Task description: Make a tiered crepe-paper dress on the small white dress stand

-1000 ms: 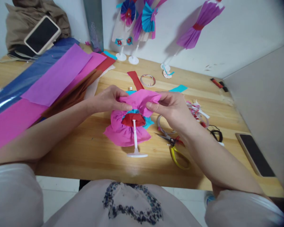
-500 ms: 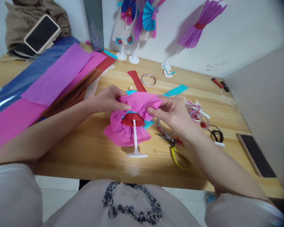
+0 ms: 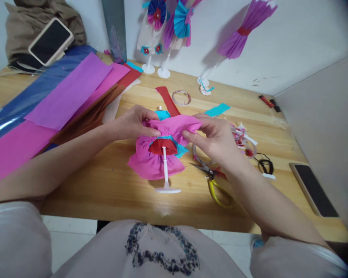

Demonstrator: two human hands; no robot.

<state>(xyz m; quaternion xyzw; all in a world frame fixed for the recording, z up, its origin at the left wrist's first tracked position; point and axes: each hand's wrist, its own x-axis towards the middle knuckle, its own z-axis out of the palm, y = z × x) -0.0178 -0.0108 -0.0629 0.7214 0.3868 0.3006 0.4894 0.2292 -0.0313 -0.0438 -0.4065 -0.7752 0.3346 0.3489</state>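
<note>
"Several paper strips lie far left, a purple strip (image 3: pixel 69 92) and a brown strip (image 3: pixel 85 114) among them. What's next along?"

"The left hand (image 3: pixel 132 123), thumb and fingers pinched on the pink paper (image 3: pixel 174 125)."

"Where is that paper, exactly?"

"Mid-table (image 3: pixel 104 181), between both hands, gathered around a red piece (image 3: pixel 162 146) with a blue edging. A white stand (image 3: pixel 166 172) sticks out from the red, its base toward the person."

"And which step would you call this?"

"Spreading and settling the pink ruffle, I'd judge. The upper layer is stretched between the two grips, with creases near the gathers."

"So the next move calls for what?"

"A light, even pull, I think. Such paper probably tears easily, so one side should anchor the gathers while the other shapes the edge."

"Further right?"

"The right hand (image 3: pixel 214 135), also clamped on the pink paper, thumb in front, some fingers hidden behind. Then scissors (image 3: pixel 211 174) beside that forearm, not in use, paper scraps (image 3: pixel 240 137) beyond, and a phone (image 3: pixel 316 189) farthest right."
</note>
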